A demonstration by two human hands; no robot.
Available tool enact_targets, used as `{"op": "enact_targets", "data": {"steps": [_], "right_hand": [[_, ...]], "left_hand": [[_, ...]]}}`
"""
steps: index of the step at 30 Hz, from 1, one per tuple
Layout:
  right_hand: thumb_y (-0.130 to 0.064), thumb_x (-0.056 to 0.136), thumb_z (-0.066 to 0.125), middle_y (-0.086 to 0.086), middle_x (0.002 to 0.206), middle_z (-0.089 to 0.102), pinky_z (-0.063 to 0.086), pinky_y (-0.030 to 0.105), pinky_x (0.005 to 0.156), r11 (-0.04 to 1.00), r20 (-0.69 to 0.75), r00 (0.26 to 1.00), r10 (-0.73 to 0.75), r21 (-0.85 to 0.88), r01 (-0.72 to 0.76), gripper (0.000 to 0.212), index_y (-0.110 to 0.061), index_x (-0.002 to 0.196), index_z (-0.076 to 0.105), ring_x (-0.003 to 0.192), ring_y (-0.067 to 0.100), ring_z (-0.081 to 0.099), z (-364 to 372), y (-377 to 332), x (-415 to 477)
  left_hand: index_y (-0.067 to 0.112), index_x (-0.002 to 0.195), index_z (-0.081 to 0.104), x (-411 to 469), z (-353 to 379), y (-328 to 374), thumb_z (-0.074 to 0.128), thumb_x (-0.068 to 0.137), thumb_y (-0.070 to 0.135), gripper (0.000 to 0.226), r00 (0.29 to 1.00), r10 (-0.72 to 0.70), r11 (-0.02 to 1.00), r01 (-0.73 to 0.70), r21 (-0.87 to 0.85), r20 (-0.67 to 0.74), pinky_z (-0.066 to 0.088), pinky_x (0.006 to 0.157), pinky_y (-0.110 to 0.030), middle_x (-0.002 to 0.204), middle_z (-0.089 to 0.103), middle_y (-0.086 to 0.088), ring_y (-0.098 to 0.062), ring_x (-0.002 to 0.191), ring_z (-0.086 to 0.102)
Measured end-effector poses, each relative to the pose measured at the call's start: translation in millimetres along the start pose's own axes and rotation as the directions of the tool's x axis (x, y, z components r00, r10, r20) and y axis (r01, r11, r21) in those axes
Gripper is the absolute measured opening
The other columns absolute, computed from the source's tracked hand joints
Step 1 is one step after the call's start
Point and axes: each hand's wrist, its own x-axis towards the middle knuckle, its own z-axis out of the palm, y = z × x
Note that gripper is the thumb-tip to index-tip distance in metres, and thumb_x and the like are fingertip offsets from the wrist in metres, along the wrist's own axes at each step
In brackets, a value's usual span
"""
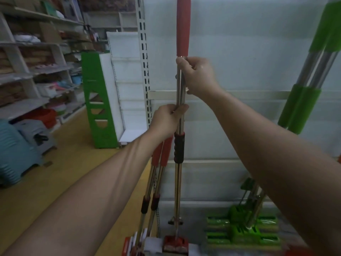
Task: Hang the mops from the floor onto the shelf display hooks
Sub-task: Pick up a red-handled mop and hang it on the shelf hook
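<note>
Gripping mop (178, 182): right hand (200, 78), left hand (166, 121), fingers clamped round the pole.
Right hand: twelve o'clock of left.
Feel: likely light, stiff, slippery steel; red sleeve (182, 24) grips better.

Dim, flat indoor light; soft blur throughout (edges bowed by wide-angle).

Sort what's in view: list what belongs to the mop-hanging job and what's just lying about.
Job: red-handled steel mop held by left hand and right hand; two more red-handled mops leaning beside it; green-handled mops; white shelf panel.
Lying about: blue plastic stools; green-sided white shelf unit; stocked wall shelves.
</note>
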Motion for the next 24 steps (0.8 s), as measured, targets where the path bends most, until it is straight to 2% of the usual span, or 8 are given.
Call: {"op": "enact_targets", "data": {"steps": [3,6,10,12,14,16,19,24], "right_hand": [[-0.041,0.103,0.055,0.004,0.078,0.076,0.062,0.053,0.078,1.0,0.006,1.0,-0.001,0.02,0.0,0.034,-0.027,0.073,0.064,0.075,0.027,0.074,-0.2,1.9,2.7],[-0.04,0.103,0.055,-0.002,0.071,0.071,0.062,0.054,0.078,0.999,0.026,1.0,0.007,0.044,-0.008,0.034,-0.02,0.078,0.066,0.082,0.029,0.076,-1.5,2.8,3.8],[-0.038,0.104,0.054,0.008,0.081,0.074,0.061,0.055,0.084,0.998,0.035,0.999,0.014,0.057,-0.016,0.037,-0.008,0.093,0.071,0.09,0.031,0.075,-2.2,1.1,0.1],[-0.038,0.104,0.054,0.014,0.085,0.073,0.061,0.056,0.084,0.999,0.021,1.0,0.015,0.051,-0.016,0.037,-0.008,0.094,0.072,0.084,0.033,0.072,-0.8,0.4,-2.2],[-0.038,0.103,0.054,0.003,0.072,0.064,0.062,0.053,0.081,1.0,0.021,1.0,0.016,0.026,-0.016,0.032,-0.015,0.088,0.07,0.073,0.025,0.064,-0.3,1.2,-4.6],[-0.036,0.104,0.055,-0.007,0.067,0.057,0.061,0.045,0.076,1.0,0.031,0.999,0.027,0.01,-0.027,0.026,-0.02,0.089,0.069,0.068,0.018,0.06,-1.9,2.2,-9.3],[-0.036,0.103,0.058,-0.004,0.082,0.067,0.059,0.041,0.08,0.998,0.057,0.996,0.068,-0.022,-0.067,0.027,-0.017,0.109,0.076,0.084,0.02,0.068,-4.5,8.0,-20.0],[-0.034,0.099,0.067,0.004,0.098,0.075,0.062,0.045,0.089,0.982,0.078,0.981,0.176,-0.081,-0.169,0.018,-0.019,0.104,0.075,0.093,0.025,0.075,-9.1,23.0,-45.2]], "left_hand": [[0.015,0.092,0.071,2.7,1.4,0.3,0.055,0.092,0.062,0.05,1.0,0.003,1.0,-0.003,0.01,0.005,0.058,0.085,-0.057,0.091,0.076,-0.015,-0.031,0.087,0.074],[0.013,0.09,0.071,4.6,0.9,1.0,0.054,0.09,0.065,0.055,1.0,0.013,0.999,-0.014,0.029,0.009,0.059,0.084,-0.057,0.091,0.076,-0.018,-0.033,0.086,0.074],[0.013,0.086,0.07,4.7,0.7,0.7,0.054,0.085,0.068,0.057,1.0,0.013,0.999,-0.013,0.04,0.012,0.058,0.086,-0.056,0.09,0.076,-0.018,-0.033,0.086,0.074],[0.014,0.089,0.071,3.7,1.3,0.0,0.054,0.087,0.067,0.056,1.0,0.007,0.999,-0.007,0.039,0.003,0.058,0.086,-0.056,0.091,0.076,-0.017,-0.032,0.087,0.074],[0.014,0.09,0.072,0.9,2.1,-0.4,0.055,0.089,0.064,0.053,1.0,0.0,1.0,0.0,0.029,-0.01,0.058,0.086,-0.054,0.091,0.076,-0.017,-0.032,0.088,0.073],[0.012,0.094,0.074,-2.9,3.8,-0.9,0.055,0.094,0.059,0.05,0.999,0.002,0.999,0.0,0.042,-0.032,0.058,0.082,-0.048,0.086,0.075,-0.012,-0.031,0.085,0.072],[0.023,0.105,0.071,-14.5,6.2,2.3,0.052,0.099,0.053,0.037,0.997,0.022,0.986,-0.008,0.169,-0.078,0.046,0.067,-0.033,0.078,0.066,0.006,-0.025,0.083,0.066],[0.036,0.127,0.063,-42.8,9.6,1.4,0.05,0.101,0.042,0.03,0.991,0.035,0.947,0.008,0.32,-0.127,0.055,0.085,-0.041,0.118,0.068,0.006,-0.024,0.104,0.066]]}}
